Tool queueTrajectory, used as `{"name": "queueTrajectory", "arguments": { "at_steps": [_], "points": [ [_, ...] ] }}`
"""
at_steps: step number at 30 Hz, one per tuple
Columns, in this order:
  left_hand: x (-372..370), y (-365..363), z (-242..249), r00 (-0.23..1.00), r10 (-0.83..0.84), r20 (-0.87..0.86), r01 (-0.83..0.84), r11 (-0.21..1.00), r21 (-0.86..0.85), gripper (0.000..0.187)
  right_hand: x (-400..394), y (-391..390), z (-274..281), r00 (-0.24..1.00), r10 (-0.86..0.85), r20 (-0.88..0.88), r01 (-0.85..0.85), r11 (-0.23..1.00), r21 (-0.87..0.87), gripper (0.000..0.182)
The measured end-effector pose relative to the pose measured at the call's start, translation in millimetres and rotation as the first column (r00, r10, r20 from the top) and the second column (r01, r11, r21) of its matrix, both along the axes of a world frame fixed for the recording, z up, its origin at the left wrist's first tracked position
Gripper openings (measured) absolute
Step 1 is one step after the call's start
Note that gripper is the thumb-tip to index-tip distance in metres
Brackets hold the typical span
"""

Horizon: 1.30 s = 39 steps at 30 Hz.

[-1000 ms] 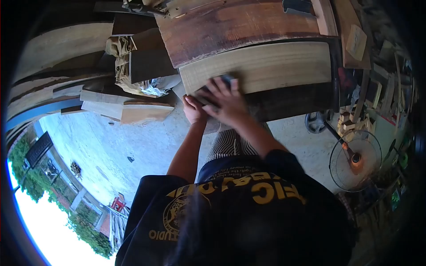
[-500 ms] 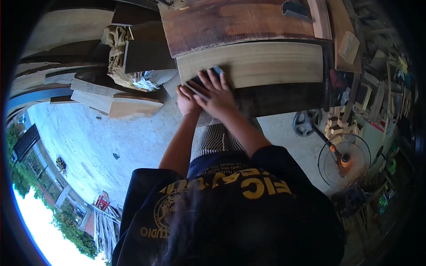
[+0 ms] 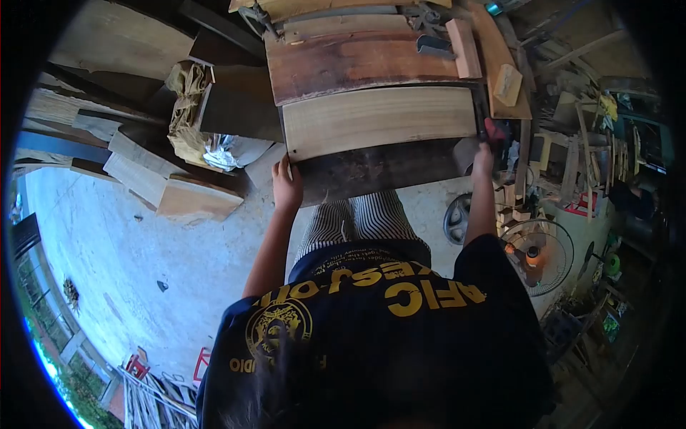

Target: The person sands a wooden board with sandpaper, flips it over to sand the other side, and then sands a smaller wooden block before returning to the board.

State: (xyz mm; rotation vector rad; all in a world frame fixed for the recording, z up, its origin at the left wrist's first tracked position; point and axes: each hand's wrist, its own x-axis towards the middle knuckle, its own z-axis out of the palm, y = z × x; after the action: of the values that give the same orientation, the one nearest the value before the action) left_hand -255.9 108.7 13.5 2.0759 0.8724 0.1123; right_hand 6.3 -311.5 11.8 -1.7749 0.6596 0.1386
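Note:
A pale wooden board (image 3: pixel 379 120) lies across the dark bench surface (image 3: pixel 379 170) in front of me. At its lower left corner, my left hand (image 3: pixel 287 187) is closed with bent fingers on the board's end. My right hand (image 3: pixel 484 159) is at the opposite end, closed at the lower right corner; its fingers are partly hidden and blurred. Just left of that hand a flat grey-brown piece (image 3: pixel 465 153) rests on the dark surface; I cannot make out what it is.
A reddish-brown plank (image 3: pixel 357 66) lies behind the board, with a dark curved metal piece (image 3: pixel 434 47) and a wood block (image 3: pixel 464 48) on it. Stacked boards (image 3: pixel 164 168) stand at left. A fan (image 3: pixel 537 257) and a dark handwheel (image 3: pixel 457 218) are at lower right.
My hands, together on a dark block at the board's left end, have parted. My right hand has moved to the right end; my left is at the left corner. The view has shifted.

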Motion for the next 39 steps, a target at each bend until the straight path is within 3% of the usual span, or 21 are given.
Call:
{"name": "queueTrajectory", "arguments": {
  "at_steps": [1,4,7,11,13,15,16,18,19,20,25,27,29,31,32,33,34,35,36,37,39],
  "points": [
    [-3.5,-0.8,-2.1,1.0,0.0,0.015,0.0,1.0,-0.001,0.042,-7.2,-10.7,6.7,0.983,-0.083,-0.165,0.121,0.966,0.231,0.03],
    [-7.6,-1.7,-10.1,0.999,-0.033,0.043,0.034,0.999,-0.031,0.052,-24.0,4.1,59.5,0.926,0.127,-0.354,0.008,0.934,0.357,0.023],
    [-7.1,-1.4,-11.9,0.997,-0.05,0.059,0.047,0.998,0.042,0.053,-5.0,6.5,42.5,0.902,0.216,-0.373,-0.024,0.889,0.457,0.02],
    [-9.7,-2.9,-9.7,0.996,-0.035,0.078,0.034,0.999,0.015,0.055,2.1,20.0,31.0,0.927,0.162,-0.339,-0.02,0.922,0.386,0.023],
    [-10.1,-5.3,-7.5,0.997,0.0,0.072,0.002,1.0,-0.017,0.056,4.8,18.2,28.0,0.907,0.206,-0.368,-0.027,0.899,0.437,0.038],
    [-9.6,-7.5,-5.6,0.998,0.035,0.059,-0.032,0.998,-0.054,0.056,-11.5,19.2,38.0,0.973,0.208,-0.101,-0.163,0.928,0.335,0.058],
    [-8.5,-9.5,-4.7,0.99,0.118,0.081,-0.103,0.98,-0.169,0.055,-9.3,-1.3,20.4,0.959,0.255,-0.121,-0.203,0.92,0.335,0.073],
    [-17.3,-11.0,-4.1,0.972,0.219,0.09,-0.186,0.941,-0.281,0.055,-10.0,-29.7,13.6,0.897,0.427,-0.114,-0.403,0.897,0.182,0.072],
    [-30.4,-7.0,-2.7,0.972,0.209,0.104,-0.179,0.955,-0.237,0.051,-23.0,-27.1,61.1,0.85,0.472,-0.236,-0.392,0.864,0.317,0.069],
    [-38.4,-7.0,-0.2,0.976,0.183,0.119,-0.157,0.967,-0.198,0.047,-24.8,-35.5,76.0,0.826,0.494,-0.271,-0.461,0.869,0.179,0.065],
    [-32.8,-3.5,84.6,0.93,0.295,0.221,-0.216,0.921,-0.324,0.037,1.6,-109.3,91.0,0.828,0.54,-0.154,-0.481,0.823,0.301,0.065],
    [-8.9,11.1,87.3,0.92,0.238,0.312,-0.168,0.958,-0.233,0.035,14.1,-65.8,117.8,0.856,0.508,-0.102,-0.456,0.832,0.316,0.065],
    [25.6,27.1,85.3,0.879,0.265,0.396,-0.098,0.914,-0.394,0.034,28.8,-14.7,133.2,0.88,0.473,-0.039,-0.435,0.837,0.331,0.066],
    [63.5,30.0,84.9,0.821,0.354,0.449,-0.099,0.862,-0.498,0.034,44.1,24.1,133.4,0.866,0.493,0.081,-0.499,0.858,0.122,0.066],
    [78.4,36.1,67.4,0.833,0.356,0.423,-0.114,0.859,-0.498,0.034,62.3,24.3,114.2,0.763,0.628,0.152,-0.627,0.777,-0.061,0.067],
    [86.4,43.7,46.5,0.84,0.369,0.398,-0.144,0.858,-0.492,0.034,83.3,16.9,90.5,0.77,0.638,0.02,-0.638,0.769,0.049,0.067],
    [90.9,47.7,42.0,0.918,0.248,0.308,-0.142,0.933,-0.329,0.034,96.0,14.0,70.0,0.743,0.659,-0.116,-0.641,0.751,0.16,0.066],
    [96.1,46.1,25.9,0.94,0.235,0.248,-0.159,0.944,-0.289,0.037,96.5,20.0,56.7,0.692,0.709,-0.135,-0.706,0.704,0.075,0.064],
    [94.9,37.3,48.8,0.981,0.187,0.06,-0.161,0.94,-0.3,0.039,82.7,39.1,73.1,0.751,0.66,-0.017,-0.637,0.73,0.246,0.062],
    [93.0,33.8,16.9,0.985,0.125,0.119,-0.134,0.988,0.073,0.048,81.9,39.6,70.4,0.788,0.614,-0.05,-0.55,0.739,0.389,0.062],
    [86.4,15.1,9.2,0.965,0.188,0.183,-0.216,0.966,0.143,0.057,88.1,25.2,39.4,0.758,0.648,0.072,-0.642,0.722,0.257,0.06]
  ]
}}
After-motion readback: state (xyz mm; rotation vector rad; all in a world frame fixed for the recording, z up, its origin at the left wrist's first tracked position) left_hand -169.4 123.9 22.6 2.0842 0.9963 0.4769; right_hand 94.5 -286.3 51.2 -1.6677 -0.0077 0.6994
